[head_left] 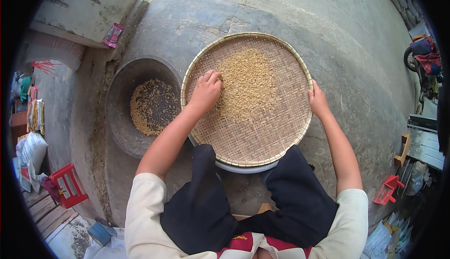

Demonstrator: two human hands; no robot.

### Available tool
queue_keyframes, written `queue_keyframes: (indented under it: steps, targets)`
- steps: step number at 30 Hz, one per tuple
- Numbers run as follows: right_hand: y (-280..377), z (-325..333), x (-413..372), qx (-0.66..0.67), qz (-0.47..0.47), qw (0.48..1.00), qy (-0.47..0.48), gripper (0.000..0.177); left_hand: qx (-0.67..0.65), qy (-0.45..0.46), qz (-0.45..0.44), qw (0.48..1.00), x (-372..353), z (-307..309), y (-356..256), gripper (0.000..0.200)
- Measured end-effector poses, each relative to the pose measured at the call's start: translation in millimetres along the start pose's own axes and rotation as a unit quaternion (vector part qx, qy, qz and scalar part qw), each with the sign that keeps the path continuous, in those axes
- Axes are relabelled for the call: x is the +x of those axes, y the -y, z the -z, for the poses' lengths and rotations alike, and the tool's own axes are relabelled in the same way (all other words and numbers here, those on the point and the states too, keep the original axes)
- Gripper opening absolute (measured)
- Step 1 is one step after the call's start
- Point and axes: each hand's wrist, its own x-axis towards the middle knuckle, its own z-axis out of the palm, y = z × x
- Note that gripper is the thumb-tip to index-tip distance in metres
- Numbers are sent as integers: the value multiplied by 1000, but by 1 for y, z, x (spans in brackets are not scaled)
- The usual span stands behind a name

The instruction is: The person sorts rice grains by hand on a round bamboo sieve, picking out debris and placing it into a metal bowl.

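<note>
A round woven bamboo winnowing tray (253, 149) lies in front of my knees, over a grey basin (248, 169) whose edge shows below it. Golden grains that look like unhusked rice (248, 83) are heaped on its upper middle. At the left edge of this heap is my left hand (206, 90), fingers curled together; whatever is in them is hidden. My right hand (318, 100) grips the tray's right rim, with the fingertips over the edge. Left of the tray stands a dark round pan (119, 111) with more scattered grains (145, 114) in it.
Cracked concrete floor (356, 71) surrounds the tray. A pink packet (113, 35) lies on a pale block (84, 8) at the upper left. Red plastic stools (69, 186) stand at lower left and right. A motorbike (422, 57) and white sacks (33, 151) are at the sides.
</note>
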Motion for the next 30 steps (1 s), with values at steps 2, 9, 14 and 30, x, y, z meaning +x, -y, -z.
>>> queue_keyframes:
  steps: [2,9,14,30]
  targets:
    - [-1,1,0,0,-5,1000,5,46,-1,-5,4,1000,0,-3,1,11]
    - [-2,0,0,8,9,1000,-1,46,-8,-2,22,1000,0,-2,-3,11]
    - [-1,2,1,4,11,1000,1,46,52,14,2,999,2,-5,-7,19]
    - [-1,-1,-1,19,-7,1000,-3,44,-226,-91,489,838,-126,119,54,6]
